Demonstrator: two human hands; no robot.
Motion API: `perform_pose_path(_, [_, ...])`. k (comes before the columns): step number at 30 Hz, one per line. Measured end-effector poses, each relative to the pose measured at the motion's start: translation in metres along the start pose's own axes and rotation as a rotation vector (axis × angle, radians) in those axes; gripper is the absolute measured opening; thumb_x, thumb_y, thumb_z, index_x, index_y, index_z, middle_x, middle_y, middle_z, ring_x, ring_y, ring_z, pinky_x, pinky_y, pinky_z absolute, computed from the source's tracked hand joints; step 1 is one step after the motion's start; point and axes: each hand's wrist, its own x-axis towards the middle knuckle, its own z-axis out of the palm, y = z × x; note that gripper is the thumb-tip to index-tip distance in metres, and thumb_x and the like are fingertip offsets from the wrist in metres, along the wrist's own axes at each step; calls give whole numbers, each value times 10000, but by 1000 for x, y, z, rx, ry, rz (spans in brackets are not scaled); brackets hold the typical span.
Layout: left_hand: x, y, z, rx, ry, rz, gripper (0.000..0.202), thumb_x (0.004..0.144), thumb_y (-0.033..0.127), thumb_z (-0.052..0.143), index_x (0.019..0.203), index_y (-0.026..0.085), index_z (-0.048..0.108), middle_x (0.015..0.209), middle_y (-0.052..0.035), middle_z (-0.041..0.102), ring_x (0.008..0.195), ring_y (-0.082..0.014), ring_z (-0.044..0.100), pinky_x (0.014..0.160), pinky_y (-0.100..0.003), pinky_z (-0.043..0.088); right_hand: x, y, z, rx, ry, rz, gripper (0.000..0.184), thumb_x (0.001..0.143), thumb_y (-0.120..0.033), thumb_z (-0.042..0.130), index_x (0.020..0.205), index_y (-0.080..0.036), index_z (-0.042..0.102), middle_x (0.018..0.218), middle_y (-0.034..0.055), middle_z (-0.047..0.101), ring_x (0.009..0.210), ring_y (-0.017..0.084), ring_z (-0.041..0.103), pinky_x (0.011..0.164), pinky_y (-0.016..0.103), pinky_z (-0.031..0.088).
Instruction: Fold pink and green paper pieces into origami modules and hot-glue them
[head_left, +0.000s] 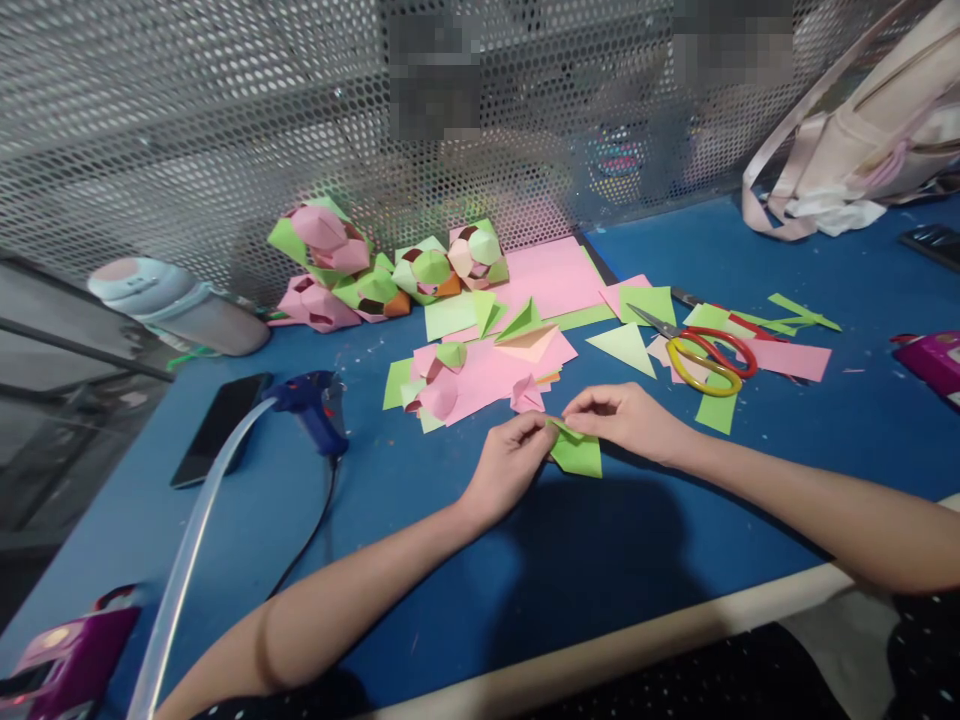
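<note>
A partly folded sheet of green paper [579, 456] is held low over the blue table. My left hand [504, 462] pinches its upper left corner, fingers closed. At the paper's top edge, my right hand [626, 420] grips a folded flap between thumb and fingers. Just beyond them sits a small pink folded piece [527, 394]. Farther back lie pink paper sheets [491, 375] with folded green and pink pieces on them. Scissors [709, 360] with red and yellow handles rest to the right among paper scraps.
Folded paper balls [322, 240] are stacked by the perforated metal screen [225, 130]. On the left are a blue glue gun [311, 410] with a long glue stick, a black phone [221, 430] and a bottle [180, 305]. A pale bag [862, 140] stands at back right.
</note>
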Motion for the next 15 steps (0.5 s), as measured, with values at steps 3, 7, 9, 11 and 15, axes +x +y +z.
perform_pose_path(3, [0, 1, 0, -12, -15, -20, 188, 829, 228, 531, 816, 152, 702, 673, 11, 621, 629, -108, 549, 604, -196, 439, -3, -1, 2, -148, 17, -106, 188, 795, -318, 636, 870, -154, 689, 788, 18, 650, 695, 120, 576, 634, 239, 464])
perform_pose_path(7, [0, 0, -1, -29, -23, -44, 197, 821, 242, 539, 837, 149, 712, 674, 4, 633, 625, -116, 558, 603, -204, 444, -4, 4, 2, -297, 54, -282, 142, 839, -249, 588, 866, -158, 695, 787, 19, 644, 676, 107, 563, 613, 226, 448])
perform_pose_path(9, [0, 0, -1, -42, -25, -46, 200, 817, 247, 545, 849, 149, 717, 687, -3, 646, 632, -123, 566, 608, -210, 449, -4, 6, 3, -343, 71, -337, 139, 850, -234, 581, 864, -160, 697, 775, 19, 645, 672, 107, 565, 612, 227, 444])
perform_pose_path(11, [0, 0, -1, -51, -29, -43, 202, 816, 254, 550, 859, 151, 718, 695, -6, 653, 633, -125, 571, 613, -214, 454, -4, 7, 3, -367, 91, -368, 134, 855, -229, 581, 854, -162, 696, 767, 19, 647, 671, 108, 570, 614, 228, 443])
perform_pose_path(15, [0, -2, -1, -63, -39, -46, 199, 819, 283, 569, 864, 157, 717, 690, -3, 652, 624, -120, 569, 612, -213, 459, -6, 8, 4, -380, 119, -398, 119, 855, -210, 583, 829, -159, 687, 751, 16, 644, 676, 109, 573, 621, 229, 439])
